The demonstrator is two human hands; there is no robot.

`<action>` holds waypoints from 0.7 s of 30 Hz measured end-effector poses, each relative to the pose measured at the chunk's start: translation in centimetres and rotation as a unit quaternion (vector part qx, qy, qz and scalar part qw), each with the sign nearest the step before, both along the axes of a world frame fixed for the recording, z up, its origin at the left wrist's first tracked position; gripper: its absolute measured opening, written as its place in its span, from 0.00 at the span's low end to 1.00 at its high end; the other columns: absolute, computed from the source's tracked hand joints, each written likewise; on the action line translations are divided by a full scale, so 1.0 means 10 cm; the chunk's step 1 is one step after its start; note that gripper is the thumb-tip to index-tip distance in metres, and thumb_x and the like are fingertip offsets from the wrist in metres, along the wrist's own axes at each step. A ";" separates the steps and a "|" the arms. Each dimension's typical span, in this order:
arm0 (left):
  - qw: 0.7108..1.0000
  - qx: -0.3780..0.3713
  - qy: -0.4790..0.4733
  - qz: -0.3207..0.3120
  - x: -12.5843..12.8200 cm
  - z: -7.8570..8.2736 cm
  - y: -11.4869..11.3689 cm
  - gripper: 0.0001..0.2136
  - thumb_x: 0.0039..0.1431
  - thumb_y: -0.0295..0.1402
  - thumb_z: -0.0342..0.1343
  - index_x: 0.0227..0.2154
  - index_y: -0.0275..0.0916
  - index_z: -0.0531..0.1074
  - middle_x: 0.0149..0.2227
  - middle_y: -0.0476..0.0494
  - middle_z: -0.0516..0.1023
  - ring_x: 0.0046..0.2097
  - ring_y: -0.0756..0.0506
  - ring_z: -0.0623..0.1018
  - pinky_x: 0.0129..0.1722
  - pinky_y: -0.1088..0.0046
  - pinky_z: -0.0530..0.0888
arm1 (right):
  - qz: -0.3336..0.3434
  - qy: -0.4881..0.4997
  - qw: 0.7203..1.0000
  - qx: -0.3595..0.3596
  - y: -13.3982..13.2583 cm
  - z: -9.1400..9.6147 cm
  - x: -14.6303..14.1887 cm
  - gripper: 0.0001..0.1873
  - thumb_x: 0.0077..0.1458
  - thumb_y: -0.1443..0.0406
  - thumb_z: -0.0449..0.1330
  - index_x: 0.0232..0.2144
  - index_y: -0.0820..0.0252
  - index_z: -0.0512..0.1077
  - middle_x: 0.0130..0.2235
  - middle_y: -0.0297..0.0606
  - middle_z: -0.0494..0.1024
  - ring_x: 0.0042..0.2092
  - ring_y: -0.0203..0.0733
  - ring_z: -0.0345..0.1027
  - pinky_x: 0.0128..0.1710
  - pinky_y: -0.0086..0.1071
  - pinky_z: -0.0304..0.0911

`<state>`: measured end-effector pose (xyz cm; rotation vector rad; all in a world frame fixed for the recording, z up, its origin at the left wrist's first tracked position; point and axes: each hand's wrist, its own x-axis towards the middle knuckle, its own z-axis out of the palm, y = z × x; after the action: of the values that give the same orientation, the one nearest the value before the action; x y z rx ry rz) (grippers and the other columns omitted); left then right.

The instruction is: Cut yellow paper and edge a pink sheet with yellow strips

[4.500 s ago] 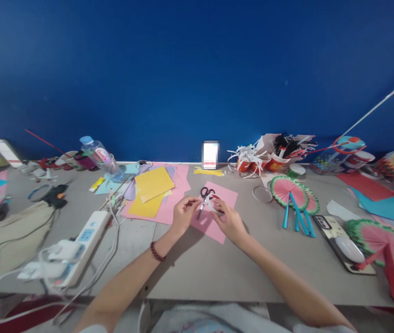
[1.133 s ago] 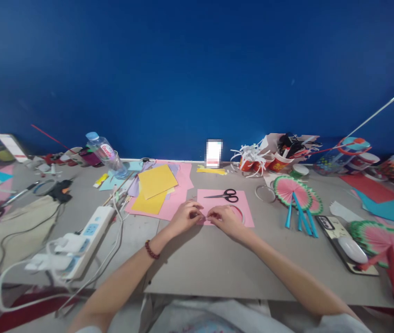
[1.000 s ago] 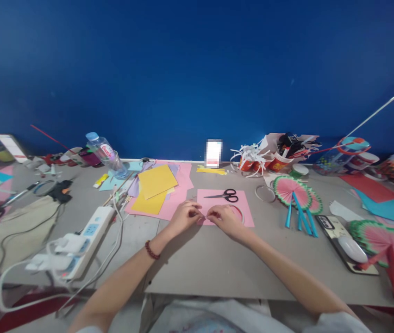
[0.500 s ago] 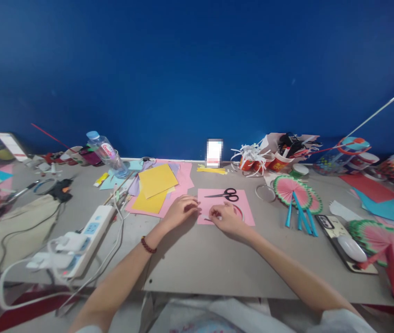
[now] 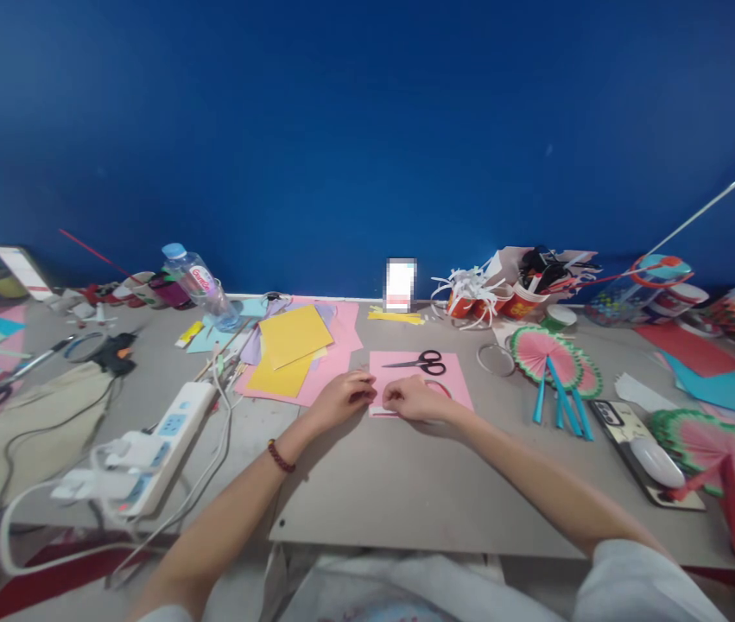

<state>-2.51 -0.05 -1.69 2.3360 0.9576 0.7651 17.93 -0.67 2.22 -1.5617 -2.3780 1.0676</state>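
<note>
A pink sheet of paper [image 5: 456, 376] lies in front of me, with a narrow white strip [image 5: 380, 412] along its near left edge. My left hand [image 5: 345, 397] is curled at the sheet's left side, thumb and fingertips drawn together. What those fingers hold, if anything, is too small to see. Over the near part of the sheet my right hand [image 5: 415, 400] is closed, its fingertips just above the strip; their grip is hidden. Black-handled scissors [image 5: 430, 363] rest on the sheet beyond my right hand. A red-rimmed ring, like a tape roll [image 5: 441, 388], shows partly behind that hand.
Yellow paper [image 5: 295, 337] and pink sheets are piled on the left, near a power strip [image 5: 169, 441] with cables and a tilted bottle [image 5: 202, 285]. To the right are paper fans [image 5: 545, 358], a metal ring [image 5: 495, 359], and a phone with a mouse [image 5: 655, 462] on it.
My right hand has moved slightly left and closed up more. The white strip now lies straight along the paper's near edge. Another person's hand at far left has gone from view.
</note>
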 end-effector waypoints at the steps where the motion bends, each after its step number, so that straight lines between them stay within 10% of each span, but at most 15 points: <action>1: 1.000 -0.002 0.000 -0.001 0.00 0.00 0.00 0.07 0.60 0.30 0.54 0.34 0.41 0.77 0.46 0.42 0.77 0.48 0.44 0.75 0.48 0.66 0.72 | -0.001 -0.002 1.000 -0.005 0.01 -0.01 -0.01 0.10 0.50 0.69 0.56 0.31 0.57 0.78 0.33 0.36 0.82 0.38 0.41 0.71 0.44 0.33 0.58; 21: 1.000 -0.022 -0.008 0.006 -0.01 0.02 -0.02 0.07 0.58 0.28 0.54 0.36 0.41 0.78 0.48 0.42 0.76 0.51 0.43 0.74 0.52 0.64 0.71 | -0.045 -0.072 0.996 -0.033 0.03 0.07 -0.15 0.11 0.45 0.69 0.56 0.25 0.56 0.79 0.29 0.37 0.81 0.37 0.45 0.70 0.43 0.35 0.56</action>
<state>-2.58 -0.21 -1.45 2.2850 0.9723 0.7597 16.44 -0.39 2.91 -1.8077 -2.3577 1.0598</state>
